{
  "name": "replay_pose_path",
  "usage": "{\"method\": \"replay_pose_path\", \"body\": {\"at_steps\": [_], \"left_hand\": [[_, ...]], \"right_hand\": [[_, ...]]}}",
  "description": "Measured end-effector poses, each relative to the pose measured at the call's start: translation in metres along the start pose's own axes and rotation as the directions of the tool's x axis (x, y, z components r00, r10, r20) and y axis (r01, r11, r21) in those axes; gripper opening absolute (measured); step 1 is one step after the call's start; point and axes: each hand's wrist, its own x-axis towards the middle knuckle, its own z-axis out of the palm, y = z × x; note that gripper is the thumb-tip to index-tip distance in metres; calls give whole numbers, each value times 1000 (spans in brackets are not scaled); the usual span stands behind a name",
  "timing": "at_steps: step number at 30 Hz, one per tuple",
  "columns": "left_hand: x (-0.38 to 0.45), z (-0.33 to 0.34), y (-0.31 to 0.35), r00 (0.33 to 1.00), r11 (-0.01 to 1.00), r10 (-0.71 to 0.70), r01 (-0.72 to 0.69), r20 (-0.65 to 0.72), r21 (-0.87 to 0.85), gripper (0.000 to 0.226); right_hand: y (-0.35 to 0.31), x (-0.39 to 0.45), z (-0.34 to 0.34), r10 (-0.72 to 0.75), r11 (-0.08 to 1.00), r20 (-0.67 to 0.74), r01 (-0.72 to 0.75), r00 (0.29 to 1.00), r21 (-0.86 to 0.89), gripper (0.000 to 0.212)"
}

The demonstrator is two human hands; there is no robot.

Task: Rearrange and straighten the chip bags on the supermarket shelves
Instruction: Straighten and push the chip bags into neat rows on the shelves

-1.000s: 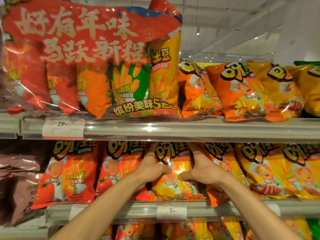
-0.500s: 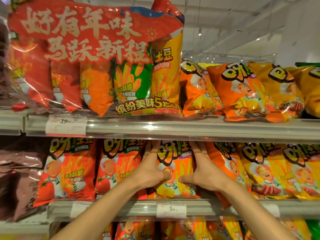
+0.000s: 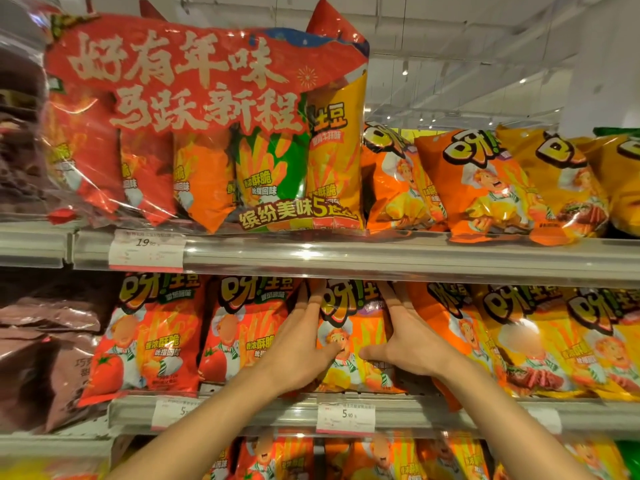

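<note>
Orange chip bag [image 3: 353, 337] stands upright at the front edge of the middle shelf [image 3: 450, 412], above a price tag [image 3: 345, 414]. Left hand [image 3: 299, 344] and right hand [image 3: 410, 344], fingers straight, press flat on its two sides, thumbs on its face. Red bags [image 3: 242, 327] and orange bags [image 3: 450, 327] crowd both flanks; the upper shelf edge [image 3: 381, 259] lies just above its top.

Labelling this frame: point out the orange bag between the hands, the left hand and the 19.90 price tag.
orange bag [image 3: 353, 341], head view, front panel.
left hand [image 3: 298, 344], head view, back of hand.
19.90 price tag [image 3: 147, 249], head view, centre.
</note>
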Motion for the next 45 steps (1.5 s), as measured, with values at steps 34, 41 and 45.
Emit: {"method": "replay_pose_path", "body": {"at_steps": [34,41,45], "left_hand": [[-12,-10,-56,917,900,131,49,-376,433,57],[-16,34,34,956,974,161,-193,-246,-114,46],[7,77,67,998,914,69,-65,-3,-400,67]], "right_hand": [[-26,-17,53,-346,928,-328,267,879,-262,58],[42,-36,-15,-110,987,-570,22,814,-159,35],[84,-49,-37,91,975,-376,-160,922,-157,45]]}}
